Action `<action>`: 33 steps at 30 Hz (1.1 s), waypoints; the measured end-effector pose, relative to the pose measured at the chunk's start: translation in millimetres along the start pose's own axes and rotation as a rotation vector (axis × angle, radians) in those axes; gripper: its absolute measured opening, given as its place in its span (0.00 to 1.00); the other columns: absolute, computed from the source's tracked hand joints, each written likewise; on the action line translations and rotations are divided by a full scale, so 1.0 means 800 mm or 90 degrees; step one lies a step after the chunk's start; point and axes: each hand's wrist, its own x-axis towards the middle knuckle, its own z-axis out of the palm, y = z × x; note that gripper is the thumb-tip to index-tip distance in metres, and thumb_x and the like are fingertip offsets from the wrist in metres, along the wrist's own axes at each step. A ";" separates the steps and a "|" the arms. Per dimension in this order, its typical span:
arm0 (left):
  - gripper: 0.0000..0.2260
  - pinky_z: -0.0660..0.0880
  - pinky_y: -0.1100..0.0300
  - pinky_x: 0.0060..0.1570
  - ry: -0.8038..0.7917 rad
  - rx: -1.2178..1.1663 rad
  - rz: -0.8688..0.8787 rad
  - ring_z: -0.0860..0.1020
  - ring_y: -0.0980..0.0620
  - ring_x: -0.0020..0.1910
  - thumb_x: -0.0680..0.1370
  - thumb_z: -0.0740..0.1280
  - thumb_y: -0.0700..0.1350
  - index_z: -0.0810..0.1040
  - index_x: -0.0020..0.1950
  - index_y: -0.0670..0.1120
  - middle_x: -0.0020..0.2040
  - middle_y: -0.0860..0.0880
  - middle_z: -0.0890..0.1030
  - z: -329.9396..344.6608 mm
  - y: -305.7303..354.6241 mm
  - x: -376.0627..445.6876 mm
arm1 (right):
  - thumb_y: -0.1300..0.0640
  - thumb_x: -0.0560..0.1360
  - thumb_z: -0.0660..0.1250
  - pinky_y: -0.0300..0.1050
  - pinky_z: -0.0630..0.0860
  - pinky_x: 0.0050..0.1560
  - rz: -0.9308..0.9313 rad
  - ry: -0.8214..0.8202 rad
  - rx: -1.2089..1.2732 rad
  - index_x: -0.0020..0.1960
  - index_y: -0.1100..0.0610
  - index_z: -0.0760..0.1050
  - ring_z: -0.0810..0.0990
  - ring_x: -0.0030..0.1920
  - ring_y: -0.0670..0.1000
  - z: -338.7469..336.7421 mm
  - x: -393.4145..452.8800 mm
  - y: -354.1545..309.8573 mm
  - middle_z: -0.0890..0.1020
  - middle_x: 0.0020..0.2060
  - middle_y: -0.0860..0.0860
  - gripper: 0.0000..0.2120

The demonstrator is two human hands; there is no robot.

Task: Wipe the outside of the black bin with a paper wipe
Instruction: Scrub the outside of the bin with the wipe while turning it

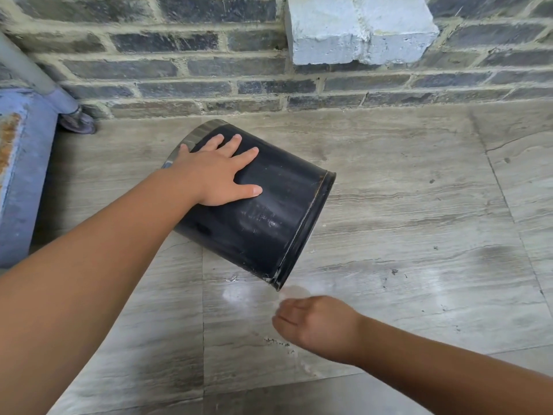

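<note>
Grey floor tiles [404,205] bear tipped black bin [269,217]: left hand [215,172] flat atop, right hand [317,324] beside.

Grey streaked stone floor tiles [404,181], dark brick wall [209,70] behind, pale painted block [359,28] projecting from wall, grey pipe [33,73] angling down at left, blue rust-stained object [18,175] at left edge

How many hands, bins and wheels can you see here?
Hands: 2, the left hand flat on the bin and the right hand curled beside it
Black bins: 1, the black bin lying on its side on the floor
Wheels: 1, the small wheel by the brick wall
Total: 4
</note>
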 end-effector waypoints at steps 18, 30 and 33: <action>0.40 0.54 0.30 0.68 0.026 0.022 0.005 0.43 0.49 0.78 0.67 0.47 0.78 0.41 0.76 0.66 0.79 0.55 0.41 0.003 -0.003 -0.002 | 0.76 0.69 0.63 0.50 0.77 0.54 0.259 0.361 0.108 0.52 0.62 0.80 0.80 0.50 0.59 -0.089 0.029 0.094 0.83 0.49 0.57 0.17; 0.40 0.52 0.44 0.73 0.186 -0.194 0.146 0.42 0.54 0.77 0.73 0.66 0.63 0.49 0.78 0.56 0.80 0.51 0.44 0.017 -0.056 -0.036 | 0.67 0.78 0.57 0.46 0.77 0.53 -0.043 0.169 -0.035 0.52 0.58 0.78 0.78 0.52 0.54 -0.032 0.056 0.027 0.82 0.48 0.51 0.12; 0.41 0.52 0.56 0.72 0.301 -0.443 -0.066 0.50 0.53 0.76 0.74 0.71 0.53 0.49 0.78 0.48 0.78 0.47 0.55 0.058 -0.095 -0.074 | 0.69 0.75 0.59 0.47 0.78 0.49 -0.045 0.174 -0.009 0.53 0.59 0.78 0.78 0.53 0.55 -0.041 0.056 0.036 0.82 0.50 0.52 0.13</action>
